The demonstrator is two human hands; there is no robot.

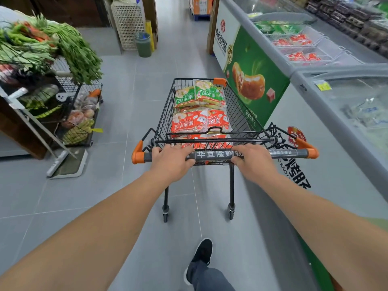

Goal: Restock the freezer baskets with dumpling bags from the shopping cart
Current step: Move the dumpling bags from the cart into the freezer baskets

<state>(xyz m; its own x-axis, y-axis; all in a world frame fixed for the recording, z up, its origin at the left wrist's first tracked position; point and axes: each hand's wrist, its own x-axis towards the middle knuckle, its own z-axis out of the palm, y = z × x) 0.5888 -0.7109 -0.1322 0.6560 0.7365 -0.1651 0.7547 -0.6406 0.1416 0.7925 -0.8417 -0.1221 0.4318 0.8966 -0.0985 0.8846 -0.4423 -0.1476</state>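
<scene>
A black wire shopping cart [241, 114] with orange corners stands in the aisle ahead of me. Inside lie green dumpling bags [199, 97] at the far end and red dumpling bags [197, 121] nearer me. My left hand [171, 162] and my right hand [254, 161] both grip the grey cart handle [289, 153]. To the right runs a chest freezer [258, 80] with a green side; its white wire baskets [327, 46] hold red bags [298, 39] and green packs under sliding glass.
A vegetable stand [37, 43] with greens and a wire rack of produce [79, 120] lines the left side. A scale platform [69, 164] lies on the floor by it. A green bin [143, 44] and a white crate stand far ahead. Grey tiled floor runs between.
</scene>
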